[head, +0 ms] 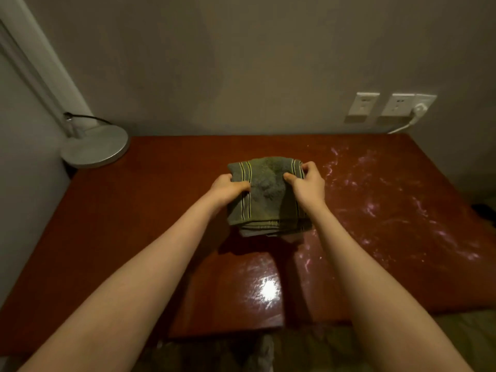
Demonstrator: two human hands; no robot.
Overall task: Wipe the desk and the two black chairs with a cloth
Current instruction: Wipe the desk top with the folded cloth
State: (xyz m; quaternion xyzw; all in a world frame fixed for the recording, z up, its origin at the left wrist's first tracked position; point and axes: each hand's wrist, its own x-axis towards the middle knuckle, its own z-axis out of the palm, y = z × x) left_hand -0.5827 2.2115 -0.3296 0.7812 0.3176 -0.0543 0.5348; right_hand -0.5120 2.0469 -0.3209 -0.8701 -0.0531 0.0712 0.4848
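Both hands curled onto a folded olive-green terry cloth with dark and yellow stripes (265, 189): left hand (228, 187) pinching its left edge, right hand (308, 183) pinching its right edge, thumbs on top. Held at mid-desk, lifted or resting, hard to tell which. Likely soft, floppy and light, perhaps damp and a little heavier. Easy to grip anywhere, best at the folded edges to keep the layers together. Underneath, glossy reddish-brown wooden desk (134, 210), with wet streaks (375, 189) across its right half and a dry look on the left. At the back-left corner, round silver lamp base (96, 149). On the grey wall behind, white wall sockets (362, 103), one holding a white plug (418, 110).
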